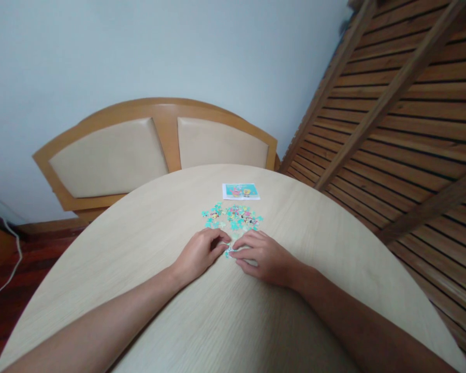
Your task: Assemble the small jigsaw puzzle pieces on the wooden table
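Observation:
Jigsaw puzzle pieces [227, 253], mostly turquoise, lie between my two hands on the round table. My left hand [202, 253] rests on its side, thumb and fingertips curled in to the left edge of these pieces. From the other side my right hand [266, 256] presses its thumb and fingers on them. Both hands look closed on the small pieces, which the fingertips partly hide. Just beyond lies a loose heap of puzzle pieces [238, 215] in turquoise, pink and yellow. Behind the heap, a printed picture card [241, 191] shows a pink and a yellow cartoon figure.
The pale round wooden table [171, 207] curves away on both sides. A wooden headboard [166, 111] with cream panels stands against the light blue wall [140, 46]. Slatted wood [373, 114] leans at the right. A white cable [17, 254] hangs at the left.

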Motion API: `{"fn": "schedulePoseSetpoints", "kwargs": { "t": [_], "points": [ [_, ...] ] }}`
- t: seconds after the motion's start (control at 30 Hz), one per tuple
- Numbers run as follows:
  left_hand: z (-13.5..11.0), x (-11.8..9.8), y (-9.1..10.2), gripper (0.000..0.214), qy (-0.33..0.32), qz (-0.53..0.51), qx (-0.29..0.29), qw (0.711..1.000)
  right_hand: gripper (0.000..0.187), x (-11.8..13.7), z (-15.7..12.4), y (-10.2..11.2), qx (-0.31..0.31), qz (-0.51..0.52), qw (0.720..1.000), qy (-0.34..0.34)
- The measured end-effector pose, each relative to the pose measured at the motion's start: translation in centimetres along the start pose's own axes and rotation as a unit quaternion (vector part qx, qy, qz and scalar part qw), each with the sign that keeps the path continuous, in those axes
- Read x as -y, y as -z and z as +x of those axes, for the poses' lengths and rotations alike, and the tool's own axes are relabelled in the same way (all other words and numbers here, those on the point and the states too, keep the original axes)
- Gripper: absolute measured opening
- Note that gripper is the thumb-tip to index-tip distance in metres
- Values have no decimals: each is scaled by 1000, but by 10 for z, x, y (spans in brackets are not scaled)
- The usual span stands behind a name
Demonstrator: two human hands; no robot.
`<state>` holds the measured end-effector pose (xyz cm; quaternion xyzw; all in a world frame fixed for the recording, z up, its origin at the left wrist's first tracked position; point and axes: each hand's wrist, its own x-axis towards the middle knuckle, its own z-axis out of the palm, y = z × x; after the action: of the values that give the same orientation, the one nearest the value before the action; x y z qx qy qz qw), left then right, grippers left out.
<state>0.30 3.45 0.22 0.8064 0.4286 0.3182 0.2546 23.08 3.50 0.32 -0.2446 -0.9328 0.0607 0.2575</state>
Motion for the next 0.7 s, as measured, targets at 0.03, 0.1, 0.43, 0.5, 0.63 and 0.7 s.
{"fn": "schedulePoseSetpoints", "kwargs": {
  "t": [0.03, 0.1, 0.43, 0.5, 0.63, 0.7],
  "points": [
    [0, 1, 0, 10, -1, 6, -1, 1000, 19, 0, 0, 0, 1, -2, 1000, -1],
    [-1, 1, 0, 9, -4, 20, -4, 1000, 18, 1, 0, 0, 2, -8, 1000, 0],
    [-4, 1, 4, 12, -58, 77, 25, 995, 20, 3, 0, 2, 5, -10, 1000, -2],
    [-5, -1, 6, 13, -81, 84, 33, 993, 19, 4, 1, 2, 6, 7, 1000, -7],
    [-6, -5, 10, 12, -115, 102, 43, 987, 16, 1, 3, 3, -25, 50, 998, -32],
    [-6, -6, 11, 13, -119, 109, 47, 986, 16, -6, 3, 5, -78, 45, 993, -73]
  ]
}}
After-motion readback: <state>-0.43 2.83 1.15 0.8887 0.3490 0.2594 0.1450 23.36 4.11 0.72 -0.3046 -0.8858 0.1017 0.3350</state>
